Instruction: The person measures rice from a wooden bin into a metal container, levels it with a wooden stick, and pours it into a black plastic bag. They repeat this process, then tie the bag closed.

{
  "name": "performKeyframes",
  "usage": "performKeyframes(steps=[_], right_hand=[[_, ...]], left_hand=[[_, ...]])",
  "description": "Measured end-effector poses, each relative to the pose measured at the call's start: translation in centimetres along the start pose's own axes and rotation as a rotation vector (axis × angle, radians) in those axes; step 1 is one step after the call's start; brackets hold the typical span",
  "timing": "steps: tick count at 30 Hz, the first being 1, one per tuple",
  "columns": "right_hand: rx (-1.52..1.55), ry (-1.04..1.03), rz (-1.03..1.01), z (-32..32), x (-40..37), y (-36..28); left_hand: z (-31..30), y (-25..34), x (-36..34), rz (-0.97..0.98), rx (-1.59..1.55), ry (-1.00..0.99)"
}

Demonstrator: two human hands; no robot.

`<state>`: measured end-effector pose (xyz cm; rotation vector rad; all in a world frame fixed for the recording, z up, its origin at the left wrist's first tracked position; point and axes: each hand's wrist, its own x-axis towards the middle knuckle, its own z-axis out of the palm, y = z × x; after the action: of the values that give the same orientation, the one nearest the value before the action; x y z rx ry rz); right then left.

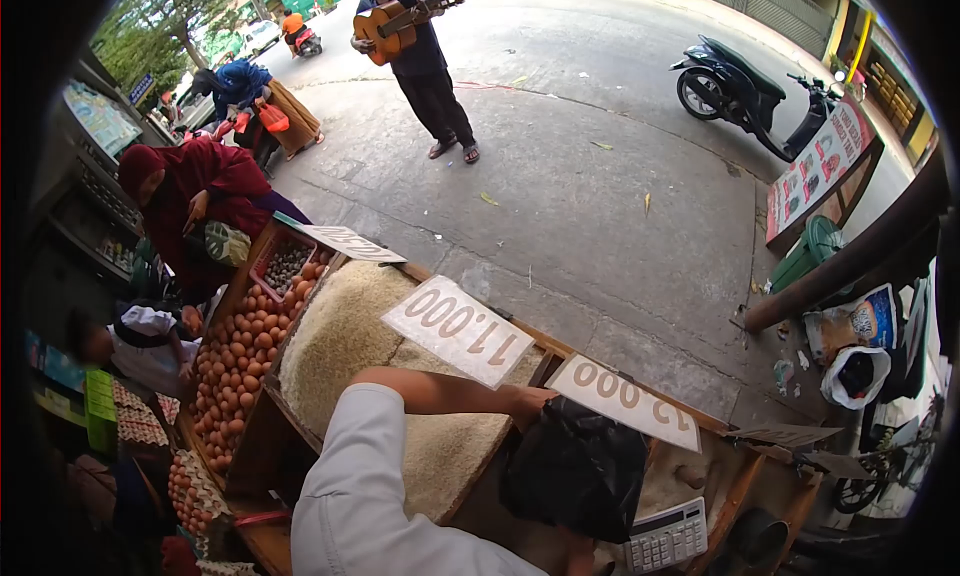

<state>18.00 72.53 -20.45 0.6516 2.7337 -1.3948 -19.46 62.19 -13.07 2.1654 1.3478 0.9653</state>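
My left hand [530, 404] comes across from a white sleeve and grips the upper edge of a black plastic bag [572, 468]. The bag hangs over a wooden bin beside heaps of pale rice [345, 326]. Below the bag, at the bottom edge, shows part of my right hand [577, 554]; its fingers are hidden by the bag. A white calculator [668, 538] lies just right of it. Price cards reading 11.000 [458, 328] and 12.000 [625, 400] stand along the bins' far edge.
Brown eggs [240, 361] fill a wooden crate at left, near a person in a dark red head covering [190, 191]. A person with a guitar [415, 66] stands on the pavement. A motorbike [755, 91], a sign board [822, 166] and a slanting pole [850, 246] are at right.
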Motion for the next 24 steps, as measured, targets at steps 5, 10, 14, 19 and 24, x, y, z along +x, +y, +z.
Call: performKeyframes(steps=[5,10,14,19,24], right_hand=[[-0.002,-0.026,0.095,-1.2,-0.2,-1.2],[-0.038,-0.044,0.132,-2.2,0.2,-2.0],[-0.074,-0.052,0.134,-3.4,0.2,-2.4],[-0.15,-0.068,0.034,-7.4,-1.3,-3.7],[-0.582,-0.171,-0.4,-17.6,-5.3,-10.3]], left_hand=[[1.8,-2.4,-0.4,0.337,0.038,0.155],[1.3,-1.2,-0.3,0.269,0.05,0.094],[0.0,0.0,0.6,0.202,0.05,0.069],[-2.1,3.8,1.9,0.054,-0.092,0.028],[-2.0,12.7,2.0,-0.145,-0.477,0.198]])
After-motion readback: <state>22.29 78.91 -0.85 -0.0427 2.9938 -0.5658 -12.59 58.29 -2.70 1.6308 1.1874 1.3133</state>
